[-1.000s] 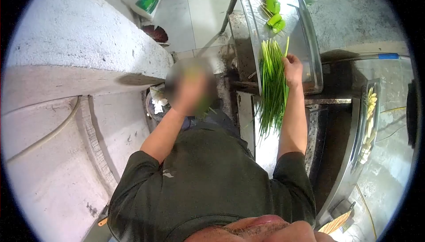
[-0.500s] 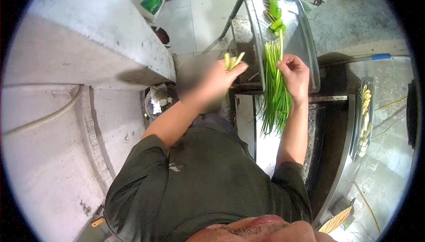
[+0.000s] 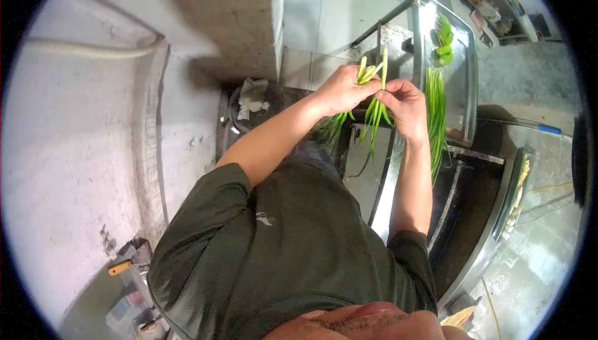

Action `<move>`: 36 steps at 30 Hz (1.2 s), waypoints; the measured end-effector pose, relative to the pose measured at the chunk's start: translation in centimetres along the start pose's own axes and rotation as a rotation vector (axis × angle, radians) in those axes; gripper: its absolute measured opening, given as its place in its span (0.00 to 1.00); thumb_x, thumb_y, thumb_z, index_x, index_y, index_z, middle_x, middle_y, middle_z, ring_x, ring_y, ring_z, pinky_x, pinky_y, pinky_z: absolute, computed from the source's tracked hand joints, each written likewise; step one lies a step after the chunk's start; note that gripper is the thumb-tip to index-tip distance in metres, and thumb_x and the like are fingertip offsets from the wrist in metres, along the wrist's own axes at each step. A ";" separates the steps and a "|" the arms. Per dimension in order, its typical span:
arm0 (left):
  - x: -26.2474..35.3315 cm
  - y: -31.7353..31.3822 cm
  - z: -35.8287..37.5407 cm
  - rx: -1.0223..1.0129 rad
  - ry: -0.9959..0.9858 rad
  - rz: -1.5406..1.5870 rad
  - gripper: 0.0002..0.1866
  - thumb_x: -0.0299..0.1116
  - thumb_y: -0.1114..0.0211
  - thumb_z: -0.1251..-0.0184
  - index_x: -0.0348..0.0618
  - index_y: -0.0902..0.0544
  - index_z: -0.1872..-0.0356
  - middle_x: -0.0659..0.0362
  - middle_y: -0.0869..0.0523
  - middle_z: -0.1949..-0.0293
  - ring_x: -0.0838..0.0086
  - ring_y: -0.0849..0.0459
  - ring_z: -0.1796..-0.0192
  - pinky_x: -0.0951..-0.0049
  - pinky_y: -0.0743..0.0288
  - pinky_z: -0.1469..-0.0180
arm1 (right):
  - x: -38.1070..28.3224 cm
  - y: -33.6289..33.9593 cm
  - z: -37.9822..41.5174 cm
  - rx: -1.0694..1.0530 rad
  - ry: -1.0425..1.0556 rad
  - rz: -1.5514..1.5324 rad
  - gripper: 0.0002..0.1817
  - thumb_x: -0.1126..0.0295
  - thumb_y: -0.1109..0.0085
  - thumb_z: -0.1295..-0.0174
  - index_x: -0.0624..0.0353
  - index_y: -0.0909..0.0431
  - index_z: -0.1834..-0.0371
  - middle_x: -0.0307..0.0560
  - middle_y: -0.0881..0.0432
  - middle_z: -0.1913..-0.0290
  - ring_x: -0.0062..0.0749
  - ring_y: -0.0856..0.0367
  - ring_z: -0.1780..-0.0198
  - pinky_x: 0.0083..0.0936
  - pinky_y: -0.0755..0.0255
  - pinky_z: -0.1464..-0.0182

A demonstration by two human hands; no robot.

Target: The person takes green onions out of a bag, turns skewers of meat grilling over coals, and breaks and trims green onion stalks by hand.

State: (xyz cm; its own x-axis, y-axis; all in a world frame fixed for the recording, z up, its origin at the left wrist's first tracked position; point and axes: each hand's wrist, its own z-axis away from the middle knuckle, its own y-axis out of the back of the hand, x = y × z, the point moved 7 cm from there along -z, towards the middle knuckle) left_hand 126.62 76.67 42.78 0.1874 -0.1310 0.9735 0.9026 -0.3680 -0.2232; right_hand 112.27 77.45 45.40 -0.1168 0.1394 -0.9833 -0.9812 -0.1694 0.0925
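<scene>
Fingers of my left hand [image 3: 341,94] were closed round green stalks [image 3: 366,75] left of the tray [image 3: 460,91], my right hand [image 3: 408,113] pinched a single stalk [image 3: 384,66], and remotely I judged them light, limp-leaved and bruisable, best gripped near the firmer pale ends.

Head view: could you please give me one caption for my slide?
Left hand grips green stalks, right hand pinches at them, beside a metal tray.

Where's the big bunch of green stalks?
Head view, right of centre: the bunch lies partly on the metal tray, nearer than the green peppers, just right of the right hand.
</scene>
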 end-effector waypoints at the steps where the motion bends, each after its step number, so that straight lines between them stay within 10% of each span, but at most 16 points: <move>1: -0.2 0.7 0.7 -0.007 0.011 0.003 0.08 0.34 0.39 0.31 0.41 0.16 0.65 0.70 0.26 0.79 0.87 0.32 0.77 0.81 0.40 0.76 | 0.4 -1.0 0.0 -0.009 -0.014 0.002 0.08 0.80 0.31 0.45 0.63 0.21 0.65 0.38 0.18 0.66 0.18 0.22 0.65 0.15 0.27 0.61; 14: -0.8 8.3 7.5 0.175 0.064 -0.249 0.10 0.36 0.37 0.37 0.38 0.19 0.71 0.65 0.23 0.79 0.82 0.27 0.76 0.75 0.35 0.75 | 0.6 -10.1 2.4 -0.049 0.012 0.420 0.07 0.75 0.39 0.38 0.67 0.21 0.60 0.39 0.18 0.71 0.17 0.21 0.69 0.17 0.27 0.65; 19: -3.9 16.4 11.1 0.628 0.162 0.205 0.05 0.33 0.37 0.40 0.45 0.20 0.66 0.69 0.28 0.80 0.85 0.34 0.81 0.79 0.41 0.79 | 3.0 -10.0 2.1 -0.084 -0.060 0.271 0.07 0.74 0.40 0.38 0.68 0.22 0.61 0.40 0.19 0.72 0.18 0.22 0.70 0.18 0.28 0.67; 25: -4.6 22.8 15.6 1.070 0.096 -0.261 0.14 0.39 0.31 0.41 0.37 0.14 0.62 0.62 0.16 0.75 0.78 0.22 0.74 0.71 0.29 0.71 | 4.5 -13.1 1.4 -0.142 -0.186 -0.039 0.06 0.75 0.41 0.36 0.67 0.23 0.59 0.40 0.20 0.69 0.20 0.23 0.73 0.16 0.29 0.70; 31: -3.7 13.3 13.0 0.475 -0.004 -0.188 0.10 0.34 0.32 0.36 0.37 0.15 0.61 0.62 0.14 0.69 0.81 0.21 0.66 0.74 0.25 0.61 | 5.3 -17.1 1.2 -0.266 -0.181 -0.046 0.08 0.74 0.41 0.36 0.68 0.22 0.58 0.42 0.19 0.68 0.21 0.22 0.73 0.18 0.28 0.70; 36: -3.8 12.4 12.0 0.465 -0.041 -0.049 0.09 0.32 0.36 0.31 0.35 0.17 0.65 0.64 0.17 0.72 0.84 0.24 0.68 0.76 0.28 0.66 | 4.2 -17.0 1.4 -0.211 -0.134 0.075 0.08 0.74 0.38 0.37 0.68 0.21 0.59 0.40 0.19 0.73 0.17 0.23 0.76 0.13 0.30 0.74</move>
State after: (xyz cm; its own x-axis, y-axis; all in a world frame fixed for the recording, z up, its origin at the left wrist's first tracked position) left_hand 141.76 83.69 36.88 0.1471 -0.0838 0.9856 0.9868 0.0800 -0.1405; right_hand 128.25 82.26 39.90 -0.2214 0.2440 -0.9442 -0.9169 -0.3817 0.1164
